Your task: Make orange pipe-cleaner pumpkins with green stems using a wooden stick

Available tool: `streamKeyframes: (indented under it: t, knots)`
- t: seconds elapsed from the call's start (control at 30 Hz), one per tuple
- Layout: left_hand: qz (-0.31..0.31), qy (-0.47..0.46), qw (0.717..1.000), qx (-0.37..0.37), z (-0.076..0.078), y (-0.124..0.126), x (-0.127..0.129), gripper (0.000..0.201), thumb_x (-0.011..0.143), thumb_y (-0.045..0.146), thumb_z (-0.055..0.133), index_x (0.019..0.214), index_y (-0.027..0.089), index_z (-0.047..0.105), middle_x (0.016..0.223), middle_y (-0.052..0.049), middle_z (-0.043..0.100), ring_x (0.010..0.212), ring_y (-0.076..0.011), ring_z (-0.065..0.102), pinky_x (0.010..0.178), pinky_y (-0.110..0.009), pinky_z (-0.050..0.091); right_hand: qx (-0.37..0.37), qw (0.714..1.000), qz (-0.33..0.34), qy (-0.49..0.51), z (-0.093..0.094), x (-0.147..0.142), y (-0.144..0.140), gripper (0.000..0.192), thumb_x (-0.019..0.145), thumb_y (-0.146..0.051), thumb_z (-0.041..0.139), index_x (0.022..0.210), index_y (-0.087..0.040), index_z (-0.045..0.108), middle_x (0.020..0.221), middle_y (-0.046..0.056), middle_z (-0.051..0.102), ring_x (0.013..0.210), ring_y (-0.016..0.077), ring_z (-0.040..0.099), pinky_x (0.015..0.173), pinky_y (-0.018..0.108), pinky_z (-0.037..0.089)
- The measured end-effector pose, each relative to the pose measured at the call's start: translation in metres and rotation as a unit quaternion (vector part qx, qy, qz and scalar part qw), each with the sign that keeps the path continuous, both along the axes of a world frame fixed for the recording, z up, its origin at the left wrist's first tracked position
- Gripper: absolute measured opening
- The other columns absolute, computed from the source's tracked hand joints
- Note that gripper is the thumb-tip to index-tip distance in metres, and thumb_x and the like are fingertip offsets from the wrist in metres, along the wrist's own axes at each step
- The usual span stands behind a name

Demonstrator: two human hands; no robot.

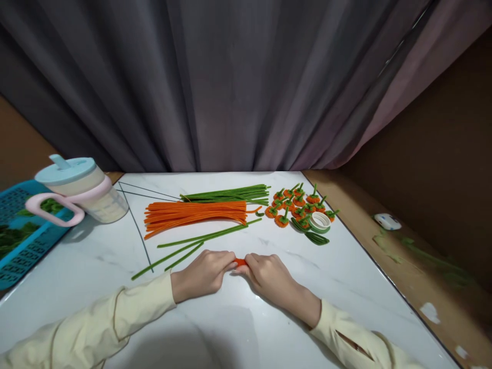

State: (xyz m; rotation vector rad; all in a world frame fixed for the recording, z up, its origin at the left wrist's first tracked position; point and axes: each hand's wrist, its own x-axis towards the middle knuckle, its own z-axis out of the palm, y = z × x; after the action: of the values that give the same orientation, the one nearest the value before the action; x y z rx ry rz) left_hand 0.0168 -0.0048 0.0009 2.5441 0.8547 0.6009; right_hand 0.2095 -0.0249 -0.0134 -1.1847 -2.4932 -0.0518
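Observation:
Between my two hands is a short piece of orange pipe cleaner (240, 262), mostly covered by the fingers. My left hand (205, 272) pinches its left end and my right hand (271, 277) pinches its right end, both low over the white table. Behind the hands lies a bundle of orange pipe cleaners (196, 214), with a bundle of green pipe cleaners (230, 193) beyond it. Loose green pipe cleaners (192, 248) lie nearest my left hand. At the right is a cluster of small orange pipe-cleaner shapes with green tops (298, 202).
A cup with blue lid and pink handle (94, 197) stands at the left, beside a blue basket (28, 256) holding green leafy stuff. Tape rolls (320, 221) and dark green loops (317, 238) lie at the right. A grey curtain (230, 87) hangs behind the marble-patterned table (346, 307).

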Motion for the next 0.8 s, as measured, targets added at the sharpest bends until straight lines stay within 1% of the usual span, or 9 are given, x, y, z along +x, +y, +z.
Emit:
streamKeyframes:
  t: [0.1,0.23,0.43,0.5,0.53,0.63,0.7,0.8]
  knots:
    - [-0.001,0.004,1.0,-0.003,0.001,0.0,0.0,0.023,0.091,0.014,0.033,0.069,0.019,0.039,0.059,0.002,0.048,0.049,-0.0109,0.044,0.049,-0.023,0.029,0.004,1.0,-0.001,0.004,0.0,0.0,-0.002,0.059,0.1,-0.047,0.01,0.069,-0.016,0.05,0.056,0.003,0.058,0.043,0.0129,0.052,0.046,0.03,0.016]
    - [0.014,0.014,1.0,-0.001,-0.001,-0.002,0.0,0.022,0.091,0.016,0.033,0.071,0.019,0.04,0.06,0.001,0.051,0.049,-0.0119,0.048,0.049,-0.023,0.031,0.006,1.0,-0.001,-0.004,0.0,0.001,-0.001,0.059,0.101,-0.046,0.01,0.07,-0.015,0.05,0.057,0.003,0.058,0.043,0.0129,0.052,0.046,0.03,0.016]
    - [0.055,0.036,0.997,0.04,-0.007,-0.005,0.003,0.018,0.087,0.012,0.034,0.071,0.021,0.034,0.058,0.0,0.053,0.046,-0.0143,0.049,0.045,-0.025,0.028,-0.005,0.997,0.066,-0.043,0.005,0.006,0.015,0.051,0.1,-0.046,0.021,0.071,-0.015,0.051,0.059,0.003,0.06,0.043,0.0119,0.05,0.047,0.03,0.019]
    - [0.065,0.039,0.996,0.047,-0.006,-0.005,0.003,0.018,0.086,0.01,0.034,0.072,0.021,0.032,0.059,0.0,0.054,0.046,-0.0148,0.05,0.045,-0.025,0.029,0.004,0.996,0.075,-0.047,0.007,0.006,0.021,0.05,0.101,-0.044,0.022,0.072,-0.015,0.051,0.06,0.003,0.061,0.044,0.0129,0.052,0.047,0.03,0.02]
    - [0.071,0.044,0.996,0.039,-0.004,-0.005,0.001,0.018,0.086,0.01,0.034,0.073,0.021,0.032,0.059,0.0,0.054,0.047,-0.0151,0.051,0.045,-0.025,0.029,0.009,0.996,0.078,-0.051,0.008,0.005,0.023,0.048,0.101,-0.042,0.023,0.072,-0.015,0.051,0.06,0.003,0.061,0.045,0.0134,0.053,0.047,0.03,0.02]
    - [0.073,0.077,0.994,0.013,0.005,-0.001,-0.007,0.016,0.087,0.011,0.035,0.075,0.021,0.032,0.06,-0.001,0.056,0.046,-0.0159,0.052,0.044,-0.025,0.028,0.023,0.992,0.093,-0.081,0.015,-0.002,0.03,0.039,0.1,-0.037,0.032,0.073,-0.015,0.051,0.063,0.002,0.061,0.047,0.0141,0.054,0.047,0.03,0.021]
    - [0.081,0.101,0.992,0.015,0.011,0.003,-0.016,0.015,0.087,0.012,0.035,0.076,0.021,0.032,0.061,-0.001,0.057,0.048,-0.017,0.054,0.045,-0.026,0.027,0.031,0.989,0.102,-0.105,0.022,-0.011,0.037,0.031,0.097,-0.032,0.04,0.074,-0.015,0.051,0.065,0.003,0.062,0.048,0.0143,0.055,0.047,0.03,0.022]
    - [0.104,0.111,0.988,0.034,0.01,0.012,-0.032,0.015,0.086,0.011,0.035,0.077,0.022,0.032,0.063,-0.002,0.058,0.051,-0.0182,0.056,0.047,-0.027,0.027,0.035,0.987,0.106,-0.113,0.03,-0.027,0.049,0.025,0.094,-0.028,0.047,0.074,-0.015,0.053,0.065,0.003,0.062,0.05,0.0147,0.056,0.046,0.029,0.023]
